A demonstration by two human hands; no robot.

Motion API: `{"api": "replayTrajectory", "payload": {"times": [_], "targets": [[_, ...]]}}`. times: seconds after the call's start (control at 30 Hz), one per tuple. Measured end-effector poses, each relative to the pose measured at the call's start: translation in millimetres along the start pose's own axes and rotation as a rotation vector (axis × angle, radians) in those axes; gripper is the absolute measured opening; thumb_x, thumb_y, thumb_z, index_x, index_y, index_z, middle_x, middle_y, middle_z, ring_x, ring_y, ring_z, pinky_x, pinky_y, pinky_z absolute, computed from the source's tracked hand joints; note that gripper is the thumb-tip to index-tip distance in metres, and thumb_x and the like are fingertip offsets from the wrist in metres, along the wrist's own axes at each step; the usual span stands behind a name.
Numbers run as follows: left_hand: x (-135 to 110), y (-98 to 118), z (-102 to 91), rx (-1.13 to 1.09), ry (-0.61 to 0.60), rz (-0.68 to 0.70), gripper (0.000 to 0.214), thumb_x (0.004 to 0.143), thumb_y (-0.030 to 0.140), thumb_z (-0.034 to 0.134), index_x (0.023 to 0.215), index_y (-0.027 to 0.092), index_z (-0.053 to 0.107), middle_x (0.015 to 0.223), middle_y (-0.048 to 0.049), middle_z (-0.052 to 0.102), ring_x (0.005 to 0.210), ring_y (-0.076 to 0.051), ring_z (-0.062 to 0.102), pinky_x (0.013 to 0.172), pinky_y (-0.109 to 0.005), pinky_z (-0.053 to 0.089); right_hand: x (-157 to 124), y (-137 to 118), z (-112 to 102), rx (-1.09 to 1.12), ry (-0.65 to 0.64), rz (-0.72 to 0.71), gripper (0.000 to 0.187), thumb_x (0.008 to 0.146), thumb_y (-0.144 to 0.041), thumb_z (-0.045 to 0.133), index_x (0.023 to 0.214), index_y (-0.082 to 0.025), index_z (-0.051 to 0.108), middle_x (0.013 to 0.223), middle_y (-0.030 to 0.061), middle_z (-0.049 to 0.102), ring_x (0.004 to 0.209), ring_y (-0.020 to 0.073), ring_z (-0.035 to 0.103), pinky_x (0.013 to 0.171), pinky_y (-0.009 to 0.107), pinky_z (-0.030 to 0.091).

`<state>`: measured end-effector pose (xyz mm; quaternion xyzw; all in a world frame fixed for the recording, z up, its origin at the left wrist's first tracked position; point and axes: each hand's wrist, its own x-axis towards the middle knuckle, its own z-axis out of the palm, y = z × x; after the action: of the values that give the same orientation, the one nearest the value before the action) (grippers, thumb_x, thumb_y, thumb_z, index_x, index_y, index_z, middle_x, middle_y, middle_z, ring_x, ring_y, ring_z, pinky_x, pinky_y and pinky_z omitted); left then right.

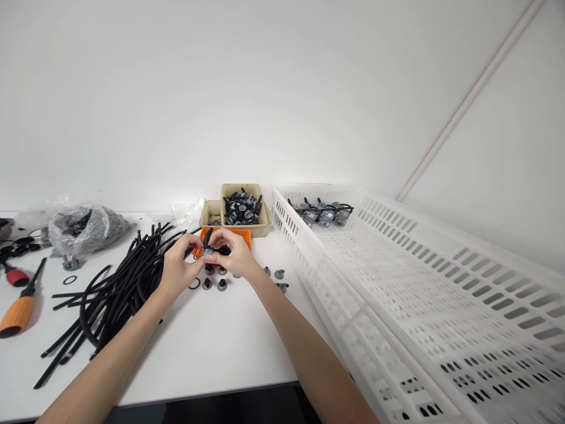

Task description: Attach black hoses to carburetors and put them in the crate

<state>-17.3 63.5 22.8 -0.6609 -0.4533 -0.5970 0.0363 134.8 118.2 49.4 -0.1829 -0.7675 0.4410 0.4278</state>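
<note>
My left hand [180, 265] and my right hand [237, 257] meet over the table, fingertips closed on one small grey round fitting with a black stem [207, 251]. The black stem points up between the fingers, and part of the fitting is hidden by them. Just below the hands, several similar grey fittings with black tops [222, 285] stand on the table. A thin black ring [195, 284] lies beside them. Behind my hands sits an orange basket [246, 234], partly covered by the fingers. To the right of my right hand are a few more grey fittings [279, 274].
Black rubber hoses [119, 288] are heaped at left, near an orange-handled screwdriver [20, 312] and a bubble-wrap bag [83, 229]. A beige bin [242, 187] of small parts stands at the back. A large white perforated crate [388, 282] fills the right side, holding several assembled parts [324, 213].
</note>
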Motion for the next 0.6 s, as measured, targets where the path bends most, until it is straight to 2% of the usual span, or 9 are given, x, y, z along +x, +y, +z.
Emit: {"api": "replayTrajectory", "payload": {"times": [0.47,0.6], "targets": [[-1.1,-3.2,0.8,0.042,-0.007,0.107,0.008,0.079,0.022,0.060,0.078,0.021,0.052,0.073,0.0008,0.058,0.069,-0.014,0.057,0.065,-0.026,0.047,0.0,1.6,-1.0,0.030,-0.021,-0.003,0.031,0.064,-0.034,0.079,0.079,-0.020,0.056,0.080,-0.0011,0.055,0.073,0.0141,0.052,0.073,0.029,0.046],[-1.6,-4.6,0.9,0.060,0.036,0.113,0.008,0.078,0.019,0.061,0.081,0.021,0.053,0.075,0.0009,0.059,0.070,-0.014,0.058,0.066,-0.025,0.048,0.5,4.5,2.9,0.049,0.005,-0.026,0.031,0.065,-0.033,0.080,0.081,-0.020,0.057,0.080,-0.0010,0.056,0.075,0.0141,0.053,0.074,0.029,0.046]]}}
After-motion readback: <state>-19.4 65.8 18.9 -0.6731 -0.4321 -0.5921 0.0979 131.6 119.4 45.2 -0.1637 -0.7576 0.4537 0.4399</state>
